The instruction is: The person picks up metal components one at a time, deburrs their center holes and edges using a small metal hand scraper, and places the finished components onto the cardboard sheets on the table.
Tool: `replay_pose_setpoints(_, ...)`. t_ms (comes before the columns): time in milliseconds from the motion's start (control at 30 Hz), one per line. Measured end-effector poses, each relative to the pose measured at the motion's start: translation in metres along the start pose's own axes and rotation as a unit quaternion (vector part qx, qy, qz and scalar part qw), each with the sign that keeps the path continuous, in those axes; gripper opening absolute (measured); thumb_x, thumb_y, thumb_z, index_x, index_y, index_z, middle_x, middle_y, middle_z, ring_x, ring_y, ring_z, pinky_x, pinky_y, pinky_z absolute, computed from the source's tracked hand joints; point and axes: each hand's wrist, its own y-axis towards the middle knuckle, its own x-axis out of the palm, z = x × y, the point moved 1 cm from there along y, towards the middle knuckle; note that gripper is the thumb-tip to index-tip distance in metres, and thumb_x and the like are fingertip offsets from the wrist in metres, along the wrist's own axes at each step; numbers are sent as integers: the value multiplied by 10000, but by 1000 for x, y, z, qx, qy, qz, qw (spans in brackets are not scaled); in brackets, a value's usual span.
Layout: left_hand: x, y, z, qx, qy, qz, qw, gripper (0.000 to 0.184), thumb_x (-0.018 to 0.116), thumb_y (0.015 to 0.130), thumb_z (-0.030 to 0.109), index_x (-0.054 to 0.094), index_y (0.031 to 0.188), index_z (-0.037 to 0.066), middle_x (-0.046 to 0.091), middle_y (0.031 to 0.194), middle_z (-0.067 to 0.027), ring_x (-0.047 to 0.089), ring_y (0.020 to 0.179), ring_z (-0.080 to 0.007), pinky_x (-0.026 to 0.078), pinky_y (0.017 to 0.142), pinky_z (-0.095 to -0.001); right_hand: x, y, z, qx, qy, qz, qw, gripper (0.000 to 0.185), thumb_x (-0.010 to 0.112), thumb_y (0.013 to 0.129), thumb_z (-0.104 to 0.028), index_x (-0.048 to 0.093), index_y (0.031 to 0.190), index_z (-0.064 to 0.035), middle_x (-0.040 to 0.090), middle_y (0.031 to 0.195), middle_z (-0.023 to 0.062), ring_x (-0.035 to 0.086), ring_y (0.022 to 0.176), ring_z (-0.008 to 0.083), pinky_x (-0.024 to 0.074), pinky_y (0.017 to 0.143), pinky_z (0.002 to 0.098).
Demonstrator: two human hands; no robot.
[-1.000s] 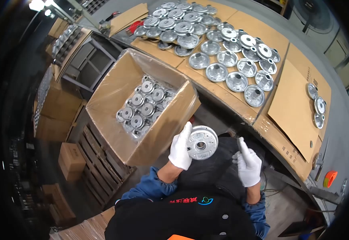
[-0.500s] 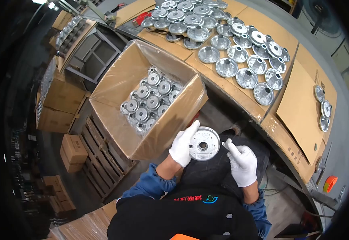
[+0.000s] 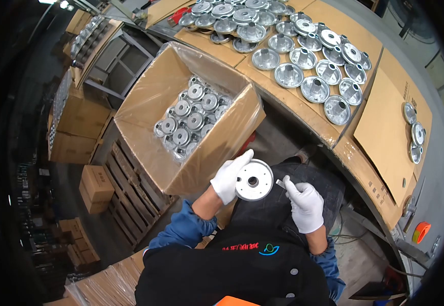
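My left hand (image 3: 226, 179), in a white glove, grips a round metal casting (image 3: 262, 189) by its left rim, above my lap. The casting's flat face is turned up, with a central hole and several small holes around it. To its right, my right hand (image 3: 306, 206), also gloved, is closed around a small flat metal piece (image 3: 280, 183). The piece's tip sticks out between thumb and fingers toward the casting, slightly apart from it. What lies inside the right fist is hidden.
A plastic-lined cardboard box (image 3: 145, 127) holding many similar castings stands at the left front. More castings (image 3: 315, 89) cover the cardboard-topped bench (image 3: 329, 133). An orange tape ring (image 3: 421, 232) lies at right. A wooden pallet (image 3: 130, 191) and a small carton (image 3: 96, 188) are on the floor.
The casting and my left hand have shifted slightly left and up. The casting's upturned face now looks plainer and brighter. My right hand has moved slightly left, still holding the small piece.
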Motion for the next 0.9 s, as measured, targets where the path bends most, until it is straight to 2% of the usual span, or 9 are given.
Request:
replay_pose_setpoints(300,-3,-5,-28,-14,13,-58,998,311,592,897,344,664,859,43,639,770,-11,592,663,-73,478,603,-225,-11,-25,-3,-69,-65,-14,995,508,592,614,-12,648,1099,-150,523,737,13,545,651,203,444,579,330)
replay_pose_setpoints(367,0,-6,-35,-53,64,-50,995,349,490,952,291,670,894,-3,669,811,-57,607,714,-95,482,669,-253,-15,-33,-3,-76,-81,-17,994,507,584,614,-9,648,1097,-148,514,755,14,540,662,198,440,588,327)
replay_pose_setpoints(433,5,-7,-42,-40,76,-68,994,343,497,950,293,670,902,1,669,811,-51,604,717,-88,481,665,-253,-18,-42,-1,-74,-107,-14,991,512,571,611,-12,647,1099,-146,504,776,13,529,669,191,431,600,323)
replay_pose_setpoints(700,14,-2,-64,-108,7,-68,992,356,543,914,328,663,921,-7,676,839,-82,639,702,-143,517,652,-269,-22,-53,1,-60,-151,-17,987,526,557,617,-18,629,1122,-148,515,752,2,524,660,189,420,595,323)
replay_pose_setpoints(800,15,-4,-67,-107,-11,-65,992,310,594,890,312,671,885,12,663,782,-38,617,653,-105,498,592,-245,-24,-51,-2,-65,-162,-26,984,529,555,620,-20,623,1128,-150,518,746,1,524,663,189,419,601,325)
replay_pose_setpoints(900,11,-5,-73,-108,-9,-46,993,300,601,886,304,675,869,14,661,764,-39,615,636,-107,496,575,-245,-24,-51,-3,-59,-166,-42,983,529,557,622,-28,617,1133,-151,520,745,1,527,673,188,419,605,328)
